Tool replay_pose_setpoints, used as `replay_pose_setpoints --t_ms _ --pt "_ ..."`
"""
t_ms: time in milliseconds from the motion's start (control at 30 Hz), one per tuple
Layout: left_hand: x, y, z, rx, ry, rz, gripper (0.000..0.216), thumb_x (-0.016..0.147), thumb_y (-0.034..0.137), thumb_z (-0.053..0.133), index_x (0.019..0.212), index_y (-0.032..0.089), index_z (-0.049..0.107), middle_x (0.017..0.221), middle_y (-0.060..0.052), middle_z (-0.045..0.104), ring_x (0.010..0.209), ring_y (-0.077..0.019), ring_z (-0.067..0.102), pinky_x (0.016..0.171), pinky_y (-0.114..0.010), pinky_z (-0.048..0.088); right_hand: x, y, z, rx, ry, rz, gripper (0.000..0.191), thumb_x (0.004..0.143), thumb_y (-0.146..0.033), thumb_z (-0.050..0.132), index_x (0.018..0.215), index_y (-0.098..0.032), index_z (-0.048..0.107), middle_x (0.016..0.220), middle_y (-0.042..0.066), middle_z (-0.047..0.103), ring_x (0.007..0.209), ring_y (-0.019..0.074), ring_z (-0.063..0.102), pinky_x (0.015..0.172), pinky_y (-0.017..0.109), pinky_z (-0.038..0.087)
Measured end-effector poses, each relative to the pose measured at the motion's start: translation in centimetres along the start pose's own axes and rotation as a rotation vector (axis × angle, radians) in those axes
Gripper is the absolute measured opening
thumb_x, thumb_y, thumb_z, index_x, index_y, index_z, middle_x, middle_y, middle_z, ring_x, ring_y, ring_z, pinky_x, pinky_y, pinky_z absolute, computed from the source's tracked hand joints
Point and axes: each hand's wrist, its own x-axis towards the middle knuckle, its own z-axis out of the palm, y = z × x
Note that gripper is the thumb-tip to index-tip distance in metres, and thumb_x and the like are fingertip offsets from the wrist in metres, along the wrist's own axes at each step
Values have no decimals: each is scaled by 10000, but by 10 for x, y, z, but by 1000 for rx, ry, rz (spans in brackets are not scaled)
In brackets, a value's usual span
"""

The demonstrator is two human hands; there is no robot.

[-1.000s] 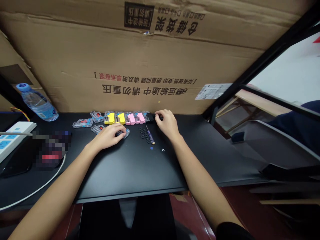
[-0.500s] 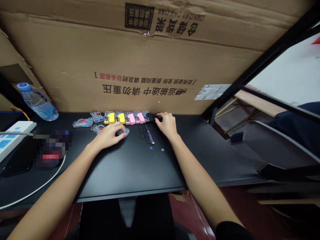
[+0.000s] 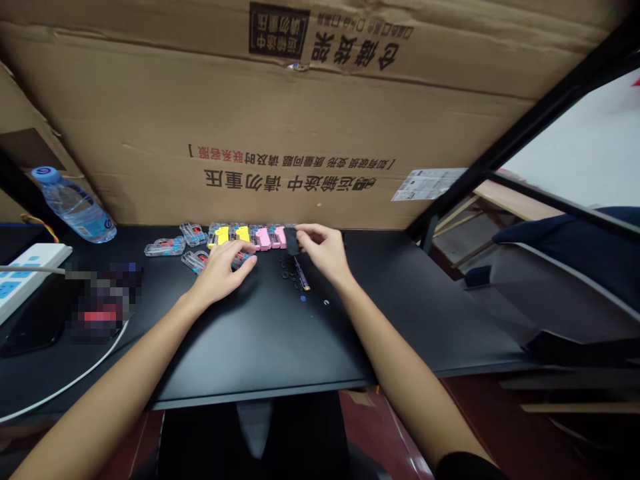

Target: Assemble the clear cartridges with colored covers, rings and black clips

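Observation:
My right hand [image 3: 324,252] pinches a small black flat piece [image 3: 291,241] by its right side, above the top end of a slim screwdriver [image 3: 302,279]. Several black rings [image 3: 285,274] lie left of the screwdriver. My left hand [image 3: 225,268] has thumb and fingers apart, over a clear plastic piece with blue parts [image 3: 242,259] that it partly hides; contact is unclear. Behind stand clear pieces with yellow parts [image 3: 243,234] and pink parts [image 3: 262,239] in a row. More clear pieces with red and blue bits [image 3: 165,247] lie to the left.
A cardboard sheet [image 3: 300,120] rises behind the black table [image 3: 260,347]. On the left are a water bottle [image 3: 75,205], a white power strip [image 3: 35,267] and a cable [image 3: 80,381]. A blue disc [image 3: 303,299] and a tiny white piece [image 3: 327,303] lie near the screwdriver.
My right hand has moved slightly left, bringing the black piece over the screwdriver's tip and beside the pink parts. My left hand's thumb and fingers have shifted slightly right and spread.

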Motion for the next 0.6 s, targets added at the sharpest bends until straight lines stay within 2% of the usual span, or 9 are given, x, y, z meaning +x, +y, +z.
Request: replay_pose_setpoints --t_ms 100,233,333,400,500,600 --pt "0 5 9 -246 -6 -64 396 1052 446 612 1396 253 575 1146 -61 800 1156 -257 727 1117 -436 473 -17 -13 27 255 -209 68 388 876 -530 791 1088 -208 835 893 57 813 717 220 729 705 413 656" --pt "1 3 17 -342 -13 -86 522 1021 447 654 1480 242 515 861 18 700 861 -203 691 909 -353 511 -31 -20 41 351 -342 47 458 884 -577 814 1146 -202 804 972 62 816 746 195 736 729 380 656" --pt "1 0 16 -296 20 -86 491 1001 422 672 1444 241 559 792 40 630 765 -182 629 816 -327 489 -24 -18 27 172 -298 -55 380 954 -524 752 1163 -209 788 1015 69 814 796 200 727 729 352 614" --pt "2 -1 13 -263 40 -86 436 998 414 669 1393 245 597 799 36 633 776 -181 632 821 -327 489 -15 -12 11 -90 -247 -146 242 975 -406 730 1062 -192 801 900 58 789 764 195 688 753 342 564" --pt "2 -4 10 -220 56 -96 384 997 415 661 1338 241 635 813 28 651 816 -191 653 868 -344 495 -4 0 -6 -358 -347 -167 105 930 -245 740 873 -178 798 828 49 752 725 178 644 740 317 497" --pt "1 -7 10 -191 70 -113 394 995 425 663 1338 231 650 850 10 682 856 -206 672 917 -369 494 -1 8 -8 -463 -467 -128 83 920 -222 768 863 -179 810 830 48 740 749 176 650 738 299 467"
